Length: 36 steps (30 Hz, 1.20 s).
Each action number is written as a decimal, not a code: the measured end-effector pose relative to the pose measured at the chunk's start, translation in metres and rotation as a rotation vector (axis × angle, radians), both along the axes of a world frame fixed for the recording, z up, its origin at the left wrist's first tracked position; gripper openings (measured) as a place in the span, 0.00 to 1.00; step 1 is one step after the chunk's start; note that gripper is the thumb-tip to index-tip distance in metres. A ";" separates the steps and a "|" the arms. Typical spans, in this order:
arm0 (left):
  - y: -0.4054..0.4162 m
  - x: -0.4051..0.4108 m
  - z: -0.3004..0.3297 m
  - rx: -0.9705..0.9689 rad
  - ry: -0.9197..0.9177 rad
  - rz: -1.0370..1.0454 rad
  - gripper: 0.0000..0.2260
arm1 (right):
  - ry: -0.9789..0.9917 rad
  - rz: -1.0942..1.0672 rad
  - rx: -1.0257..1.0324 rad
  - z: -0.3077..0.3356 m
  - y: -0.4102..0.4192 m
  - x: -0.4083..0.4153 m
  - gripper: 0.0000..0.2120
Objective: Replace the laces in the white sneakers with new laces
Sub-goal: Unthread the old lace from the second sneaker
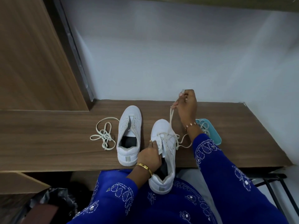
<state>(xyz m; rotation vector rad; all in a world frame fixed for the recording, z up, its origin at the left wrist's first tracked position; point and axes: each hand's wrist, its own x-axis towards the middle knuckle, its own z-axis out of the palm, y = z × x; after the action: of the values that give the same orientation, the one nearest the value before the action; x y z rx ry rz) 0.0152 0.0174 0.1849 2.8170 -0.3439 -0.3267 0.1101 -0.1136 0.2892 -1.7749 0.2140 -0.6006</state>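
Two white sneakers are in front of me. The left sneaker (128, 136) stands flat on the wooden table (48, 139), partly laced. The right sneaker (165, 152) is tilted, its heel hanging over the table's near edge. My left hand (149, 156) grips its side by the tongue. My right hand (186, 107) is raised above the toe and pinches a cream lace (171, 118) that runs down to the eyelets. Another end of that lace loops to the right under my forearm. A loose cream lace (103, 136) lies tangled left of the left sneaker.
A teal tray (215, 135) holding a coiled lace sits at the right, partly behind my right arm. A white wall rises behind the table. A wooden door panel (32, 54) stands at the left. Black bags (53, 202) lie below the table's near edge.
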 end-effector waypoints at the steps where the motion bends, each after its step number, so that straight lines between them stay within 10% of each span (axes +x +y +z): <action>1: -0.001 0.000 0.001 0.000 0.001 0.001 0.27 | 0.041 0.028 -0.039 -0.003 0.000 0.000 0.05; 12: -0.001 0.000 0.000 -0.024 -0.004 0.011 0.27 | 0.577 0.087 -0.585 -0.087 -0.005 -0.052 0.19; 22: 0.000 0.000 -0.004 -0.021 -0.024 0.011 0.27 | 0.423 0.049 -0.541 -0.088 0.002 -0.046 0.08; 28: -0.001 0.002 -0.006 -0.008 -0.025 0.013 0.27 | 0.132 -0.109 -0.144 -0.002 -0.016 -0.007 0.11; 36: 0.000 0.001 -0.011 -0.029 -0.030 0.026 0.27 | 0.529 0.176 -0.294 -0.028 -0.011 -0.003 0.11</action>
<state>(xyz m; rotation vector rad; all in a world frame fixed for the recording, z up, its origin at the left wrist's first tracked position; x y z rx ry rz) 0.0165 0.0170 0.1739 2.7980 -0.3162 -0.2717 0.1067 -0.1246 0.2613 -2.1894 0.3393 -0.0236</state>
